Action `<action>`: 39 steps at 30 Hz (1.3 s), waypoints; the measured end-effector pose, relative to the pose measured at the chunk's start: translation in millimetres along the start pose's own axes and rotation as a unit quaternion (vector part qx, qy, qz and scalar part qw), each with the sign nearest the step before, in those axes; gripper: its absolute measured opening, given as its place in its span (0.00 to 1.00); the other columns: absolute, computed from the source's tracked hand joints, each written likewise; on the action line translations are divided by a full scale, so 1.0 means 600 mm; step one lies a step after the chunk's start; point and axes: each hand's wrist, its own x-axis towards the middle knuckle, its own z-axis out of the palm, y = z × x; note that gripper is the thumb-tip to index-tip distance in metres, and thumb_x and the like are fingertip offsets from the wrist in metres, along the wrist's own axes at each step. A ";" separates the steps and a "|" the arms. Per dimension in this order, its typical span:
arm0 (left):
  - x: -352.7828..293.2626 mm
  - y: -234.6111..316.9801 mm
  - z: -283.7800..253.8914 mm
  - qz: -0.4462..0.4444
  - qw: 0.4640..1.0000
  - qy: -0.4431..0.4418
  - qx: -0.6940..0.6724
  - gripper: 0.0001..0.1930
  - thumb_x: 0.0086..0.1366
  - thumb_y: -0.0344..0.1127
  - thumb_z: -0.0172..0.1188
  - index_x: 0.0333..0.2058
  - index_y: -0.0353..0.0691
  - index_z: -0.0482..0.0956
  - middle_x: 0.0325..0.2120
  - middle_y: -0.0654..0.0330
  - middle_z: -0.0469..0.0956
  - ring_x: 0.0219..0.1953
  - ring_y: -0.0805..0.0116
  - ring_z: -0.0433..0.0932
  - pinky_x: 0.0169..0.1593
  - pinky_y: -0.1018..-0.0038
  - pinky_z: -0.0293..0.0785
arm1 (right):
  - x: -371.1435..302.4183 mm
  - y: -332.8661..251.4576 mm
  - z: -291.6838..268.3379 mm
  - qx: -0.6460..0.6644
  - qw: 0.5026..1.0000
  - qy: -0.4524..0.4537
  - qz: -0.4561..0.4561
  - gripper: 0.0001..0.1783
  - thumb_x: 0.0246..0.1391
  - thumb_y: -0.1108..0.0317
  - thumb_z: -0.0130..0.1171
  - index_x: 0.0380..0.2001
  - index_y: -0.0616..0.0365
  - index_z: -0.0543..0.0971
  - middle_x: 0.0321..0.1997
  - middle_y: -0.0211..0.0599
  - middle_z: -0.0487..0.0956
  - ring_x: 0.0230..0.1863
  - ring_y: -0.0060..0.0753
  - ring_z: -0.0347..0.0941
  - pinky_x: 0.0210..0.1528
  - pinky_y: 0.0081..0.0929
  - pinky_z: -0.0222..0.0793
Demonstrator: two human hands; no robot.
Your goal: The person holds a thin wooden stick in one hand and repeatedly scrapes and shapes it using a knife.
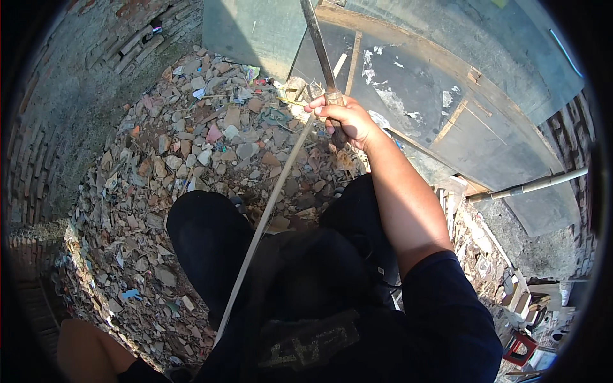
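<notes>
My right hand is closed around the handle of a long-bladed knife, whose dark, narrow blade points up and away from me. Its dark handle end sticks out below my fingers. Between that hand's thumb and fingertips sits the upper end of a long, thin, pale strip, which looks like wood or bamboo. The strip slants down to the left across my lap, and its lower end passes out of sight beside my dark shirt. Of my left arm only a bent part shows at the lower left; my left hand is out of the picture.
Broken brick and stone rubble covers the ground around my bent knees. A worn brick wall rises on the left. Large grey panels with wooden battens lean ahead and right, near a pole. A red crate stands lower right.
</notes>
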 end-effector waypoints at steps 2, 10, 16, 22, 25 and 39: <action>-0.002 -0.001 0.000 0.005 1.000 -0.002 0.000 0.12 0.67 0.46 0.56 0.32 0.44 0.71 0.28 0.61 0.67 0.33 0.63 0.69 0.38 0.64 0.63 | -0.003 0.003 -0.001 -0.009 1.000 0.001 -0.004 0.16 0.54 0.65 0.64 0.44 0.59 0.84 0.26 0.25 0.77 0.23 0.18 0.66 0.28 0.18 0.64; -0.001 0.002 0.007 0.013 1.000 -0.003 -0.001 0.14 0.67 0.48 0.56 0.36 0.44 0.71 0.31 0.61 0.68 0.35 0.63 0.70 0.40 0.64 0.64 | -0.008 -0.007 0.003 0.005 1.000 -0.011 -0.005 0.15 0.55 0.66 0.63 0.45 0.60 0.84 0.25 0.25 0.77 0.22 0.18 0.67 0.27 0.21 0.66; -0.002 0.005 0.010 0.017 1.000 -0.001 0.000 0.15 0.68 0.50 0.57 0.38 0.44 0.71 0.33 0.60 0.68 0.36 0.63 0.70 0.42 0.64 0.65 | -0.009 -0.011 0.005 -0.013 1.000 -0.013 -0.009 0.15 0.56 0.66 0.63 0.45 0.60 0.83 0.31 0.27 0.80 0.23 0.18 0.67 0.27 0.21 0.66; -0.003 -0.001 0.016 0.018 1.000 -0.011 0.015 0.17 0.68 0.52 0.57 0.41 0.43 0.71 0.35 0.60 0.69 0.38 0.63 0.70 0.44 0.64 0.65 | -0.017 -0.006 -0.005 -0.034 0.999 -0.024 -0.013 0.16 0.56 0.66 0.63 0.46 0.60 0.82 0.45 0.33 0.84 0.24 0.18 0.68 0.28 0.21 0.67; -0.009 -0.004 0.019 0.015 1.000 -0.007 0.019 0.18 0.68 0.52 0.57 0.42 0.43 0.72 0.36 0.60 0.69 0.39 0.62 0.70 0.45 0.64 0.66 | -0.017 0.002 -0.008 -0.011 1.000 -0.016 -0.016 0.16 0.55 0.66 0.64 0.47 0.60 0.82 0.46 0.33 0.84 0.24 0.18 0.68 0.28 0.21 0.67; -0.028 0.010 0.028 0.033 0.997 0.019 0.065 0.23 0.69 0.56 0.57 0.47 0.42 0.72 0.40 0.59 0.70 0.43 0.62 0.71 0.50 0.64 0.67 | -0.015 0.009 -0.001 0.026 0.999 -0.018 -0.007 0.17 0.51 0.66 0.67 0.44 0.61 0.81 0.46 0.37 0.84 0.27 0.20 0.69 0.29 0.21 0.67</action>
